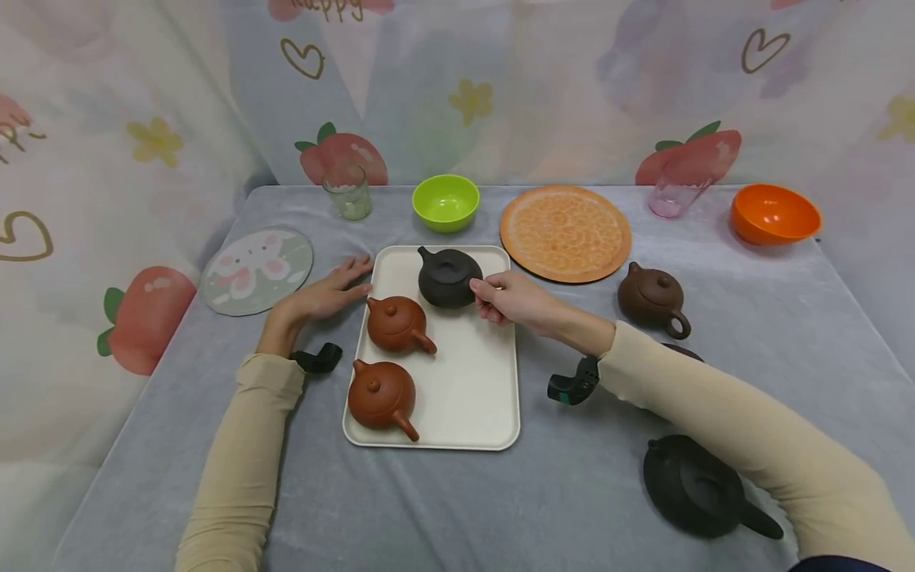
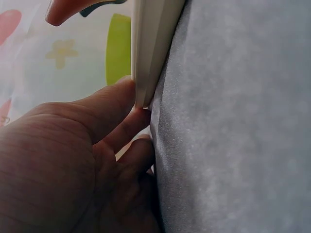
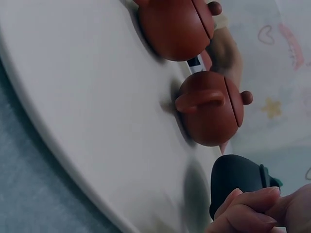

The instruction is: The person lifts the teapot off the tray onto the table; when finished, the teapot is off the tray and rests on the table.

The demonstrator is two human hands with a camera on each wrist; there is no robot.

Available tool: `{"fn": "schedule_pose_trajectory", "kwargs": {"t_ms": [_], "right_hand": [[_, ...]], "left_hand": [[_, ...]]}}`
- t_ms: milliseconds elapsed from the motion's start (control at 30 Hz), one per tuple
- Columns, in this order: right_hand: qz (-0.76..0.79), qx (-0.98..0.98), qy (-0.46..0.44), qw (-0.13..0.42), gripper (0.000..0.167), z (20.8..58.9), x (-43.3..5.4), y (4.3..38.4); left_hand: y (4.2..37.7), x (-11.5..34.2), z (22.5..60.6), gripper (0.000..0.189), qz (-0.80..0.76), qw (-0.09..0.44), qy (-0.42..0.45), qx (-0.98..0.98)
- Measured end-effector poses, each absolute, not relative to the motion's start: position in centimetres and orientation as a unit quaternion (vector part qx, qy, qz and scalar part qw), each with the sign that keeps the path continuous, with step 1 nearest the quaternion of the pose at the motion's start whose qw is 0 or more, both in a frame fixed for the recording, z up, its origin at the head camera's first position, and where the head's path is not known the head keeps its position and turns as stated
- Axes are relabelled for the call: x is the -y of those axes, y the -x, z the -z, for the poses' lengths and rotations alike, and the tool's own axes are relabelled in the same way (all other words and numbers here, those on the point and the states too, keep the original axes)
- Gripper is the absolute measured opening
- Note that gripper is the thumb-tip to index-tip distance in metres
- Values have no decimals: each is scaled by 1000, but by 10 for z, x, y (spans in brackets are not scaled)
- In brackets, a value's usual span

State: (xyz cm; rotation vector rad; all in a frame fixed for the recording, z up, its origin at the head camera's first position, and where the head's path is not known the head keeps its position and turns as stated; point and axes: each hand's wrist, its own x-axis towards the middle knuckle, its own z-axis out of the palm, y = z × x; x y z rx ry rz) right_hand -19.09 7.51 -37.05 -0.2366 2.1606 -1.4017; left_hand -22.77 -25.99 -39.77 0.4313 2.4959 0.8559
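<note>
My right hand [image 1: 511, 298] pinches the handle of a small black teapot [image 1: 446, 278], whose spout points to the far left. In the right wrist view the black teapot [image 3: 236, 177] hangs slightly above the white tray [image 3: 112, 102], its shadow apart from it. Two reddish-brown clay teapots stand on the tray's left side: a farther one [image 1: 395, 323] and a nearer one [image 1: 381, 395]. At the tray's left edge is my left hand [image 1: 325, 294], fingers spread and fairly straight. The left wrist view shows its thumb and a fingertip touching the tray rim [image 2: 148, 48].
Right of the tray stand a dark brown teapot [image 1: 649, 295] and a larger black teapot [image 1: 696, 486]; another dark thing is mostly hidden behind my right sleeve. Behind are a glass [image 1: 348, 195], green bowl [image 1: 446, 203], orange round mat [image 1: 565, 233], pink glass [image 1: 672, 195] and orange bowl [image 1: 774, 214].
</note>
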Motion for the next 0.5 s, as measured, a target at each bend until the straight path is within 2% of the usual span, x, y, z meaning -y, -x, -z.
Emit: {"fn": "schedule_pose_trajectory", "kwargs": {"t_ms": [500], "right_hand": [[518,-807,76,273,43,366,-105,184]], "left_hand": [[230,261,401,64,-307,242,-148,-908]]}}
